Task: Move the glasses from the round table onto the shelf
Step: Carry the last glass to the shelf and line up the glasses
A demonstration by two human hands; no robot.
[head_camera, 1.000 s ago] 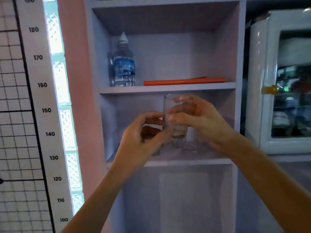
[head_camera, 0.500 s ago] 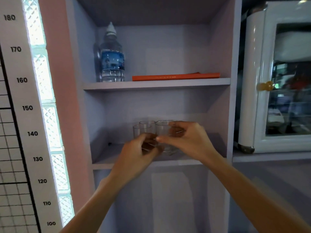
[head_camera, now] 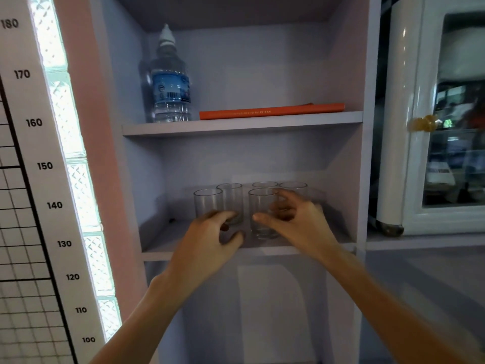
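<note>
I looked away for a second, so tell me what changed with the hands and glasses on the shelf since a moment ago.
The glass held up in the right hand a second ago now stands on the lower shelf as the front right glass. The fingers look opened, beside it. The left hand has also loosened at the front left glass. Water bottle and orange book unchanged.

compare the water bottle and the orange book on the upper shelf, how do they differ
The water bottle stands upright at the left; the orange book lies flat to its right. The bottle is clear with a blue label and white cap; the book is opaque orange. Both rest on the upper shelf.
</note>
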